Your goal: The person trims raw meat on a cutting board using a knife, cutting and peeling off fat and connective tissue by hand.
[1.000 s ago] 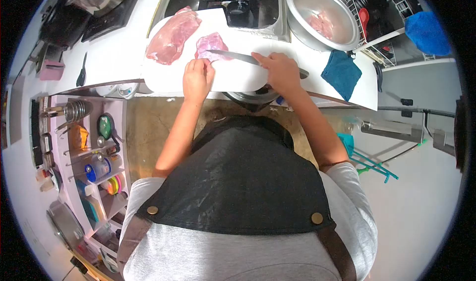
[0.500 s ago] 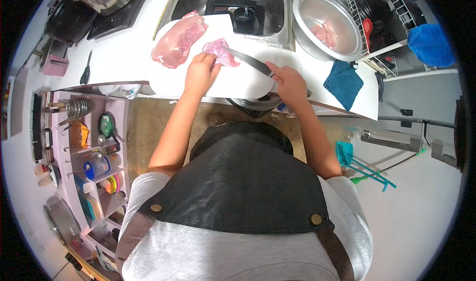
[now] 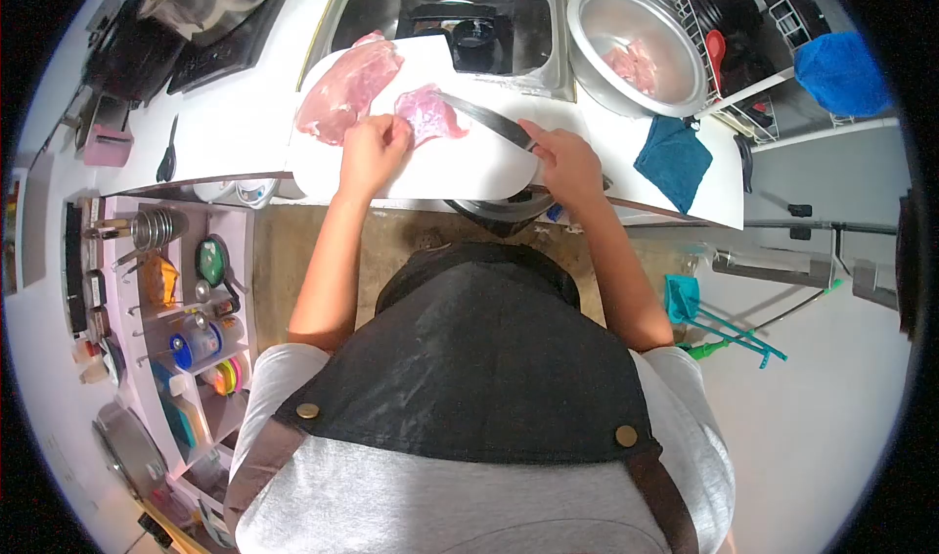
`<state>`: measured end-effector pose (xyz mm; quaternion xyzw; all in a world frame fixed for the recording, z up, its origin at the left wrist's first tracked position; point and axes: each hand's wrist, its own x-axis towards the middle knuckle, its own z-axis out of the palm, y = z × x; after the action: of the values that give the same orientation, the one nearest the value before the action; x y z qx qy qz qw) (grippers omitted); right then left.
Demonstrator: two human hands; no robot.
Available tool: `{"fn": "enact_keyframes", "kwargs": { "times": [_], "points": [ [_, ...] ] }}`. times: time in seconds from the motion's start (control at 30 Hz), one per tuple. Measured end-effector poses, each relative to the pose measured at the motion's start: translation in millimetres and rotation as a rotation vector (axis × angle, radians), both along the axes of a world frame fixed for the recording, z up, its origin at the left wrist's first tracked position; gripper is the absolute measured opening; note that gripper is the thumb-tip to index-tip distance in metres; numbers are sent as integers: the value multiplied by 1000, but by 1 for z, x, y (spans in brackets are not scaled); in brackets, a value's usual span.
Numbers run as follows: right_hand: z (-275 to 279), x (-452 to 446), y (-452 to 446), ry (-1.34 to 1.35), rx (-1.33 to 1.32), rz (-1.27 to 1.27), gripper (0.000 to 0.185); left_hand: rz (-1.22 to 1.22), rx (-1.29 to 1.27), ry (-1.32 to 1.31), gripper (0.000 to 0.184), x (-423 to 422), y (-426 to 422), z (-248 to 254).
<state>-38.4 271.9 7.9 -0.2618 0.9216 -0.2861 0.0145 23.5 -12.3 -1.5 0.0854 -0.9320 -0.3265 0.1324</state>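
My right hand [image 3: 569,168] is wrapped round the handle of a kitchen knife [image 3: 489,122]. Its blade points left, with the tip at the upper right part of a thin slice of raw meat [image 3: 428,114]. Close to that slice's left edge is my left hand [image 3: 374,153], its fingers curled together in a pinch. Whatever lies between those fingertips, if anything, is hidden. A large piece of raw meat [image 3: 349,87] rests just beyond the left hand. Both meats lie on a white cutting board [image 3: 450,177] at the counter's front edge.
Behind the board is a steel sink [image 3: 381,11] with dark items inside. A metal bowl [image 3: 675,60] holding cut meat stands right, near a teal cloth [image 3: 675,163] and a dish rack [image 3: 768,114]. Scissors [image 3: 168,153] lie left. Shelves [image 3: 191,310] stand below.
My left hand has shifted left and slightly nearer me, away from the top of the slice, and its fingers have curled. More of the slice shows. The knife has barely moved.
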Motion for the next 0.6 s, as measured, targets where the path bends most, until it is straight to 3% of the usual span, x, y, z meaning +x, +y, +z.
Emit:
{"fn": "enact_keyframes", "kwargs": {
  "times": [0.1, 0.13, 0.47, 0.6],
  "points": [
    [4, 0, -6, 8, 5, 16, 43, -61, -178, 132, 25, -14, 12, -1],
    [3, 0, -7, 12, 5, 19, 43, -53, -202, 16, 23, -19, 13, -5],
    [-3, 7, -19, -11, 39, 19, 44, 22, -124, 145, 12, -18, 12, -13],
    [0, 18, -28, -84, 125, -32, 44, 65, 234, 65, 13, -9, 7, -12]
  ]
}}
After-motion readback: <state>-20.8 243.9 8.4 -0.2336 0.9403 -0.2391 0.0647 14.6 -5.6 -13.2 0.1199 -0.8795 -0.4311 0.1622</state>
